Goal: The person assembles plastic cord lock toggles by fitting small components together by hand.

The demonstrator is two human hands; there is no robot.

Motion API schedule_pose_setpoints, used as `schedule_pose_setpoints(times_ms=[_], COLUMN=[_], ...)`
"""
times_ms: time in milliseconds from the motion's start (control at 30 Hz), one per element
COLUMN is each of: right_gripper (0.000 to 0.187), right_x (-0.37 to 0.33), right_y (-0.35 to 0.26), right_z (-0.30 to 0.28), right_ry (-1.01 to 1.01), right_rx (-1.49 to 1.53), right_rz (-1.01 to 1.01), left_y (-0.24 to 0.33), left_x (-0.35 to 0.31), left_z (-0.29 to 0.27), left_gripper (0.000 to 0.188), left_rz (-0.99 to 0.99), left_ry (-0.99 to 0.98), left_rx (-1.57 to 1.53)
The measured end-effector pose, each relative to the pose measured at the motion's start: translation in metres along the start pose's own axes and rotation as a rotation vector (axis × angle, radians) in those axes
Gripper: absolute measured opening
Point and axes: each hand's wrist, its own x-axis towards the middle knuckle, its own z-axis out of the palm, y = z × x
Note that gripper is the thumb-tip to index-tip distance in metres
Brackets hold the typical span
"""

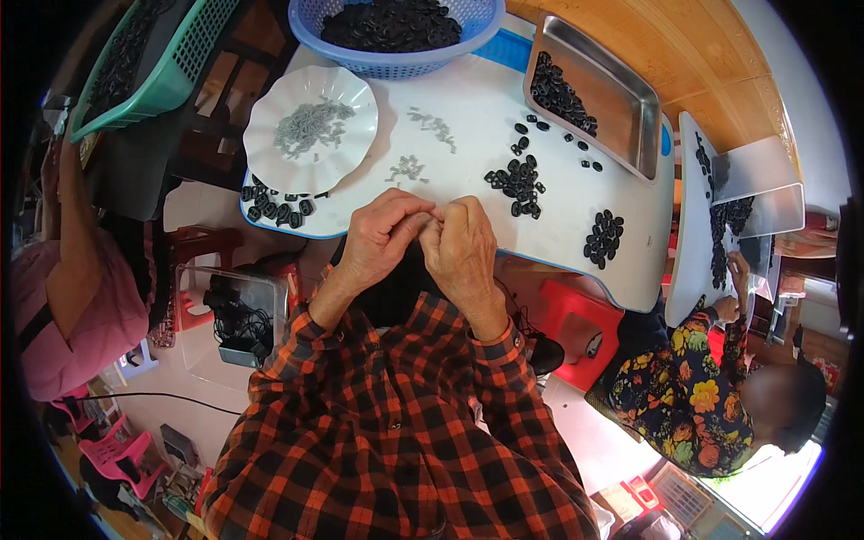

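My left hand (pixel 382 236) and my right hand (pixel 461 245) meet at the table's near edge. Both have thumb and fingers pinched together, fingertips touching; whatever lies between them is hidden. Just beyond them, small pale grey pieces (pixel 408 168) lie loose on the white table (pixel 468 99), with another scatter (pixel 435 128) farther off. A white scalloped plate (pixel 263 144) at left holds a heap of the same grey pieces (pixel 313 128). Small black oval parts (pixel 517 185) form a pile right of my hands. Another black group (pixel 604 238) lies farther right, and more black parts (pixel 279 209) sit below the plate.
A blue basket (pixel 396 65) of black parts stands at the back. To its right is a metal tray (pixel 621 103), partly filled with black parts. A green basket (pixel 180 76) is at upper left. People sit at both sides; a red stool (pixel 576 328) stands under the table's right.
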Motion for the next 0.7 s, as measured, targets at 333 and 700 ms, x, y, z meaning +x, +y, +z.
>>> schedule_pose_setpoints(times_ms=[333, 700], right_gripper=[0.015, 0.016], right_x=[-0.01, -0.002], right_y=[-0.004, 0.036], right_z=[0.001, -0.029], right_ry=[0.1, 0.236], right_rx=[0.388, 0.062], right_rz=[0.257, 0.328], left_y=[-0.009, 0.005], left_x=[-0.009, -0.006], left_z=[0.015, 0.017], left_gripper=[0.012, 0.015], left_rz=[-0.509, -0.616], left_ry=[0.007, 0.003], left_rx=[-0.851, -0.758])
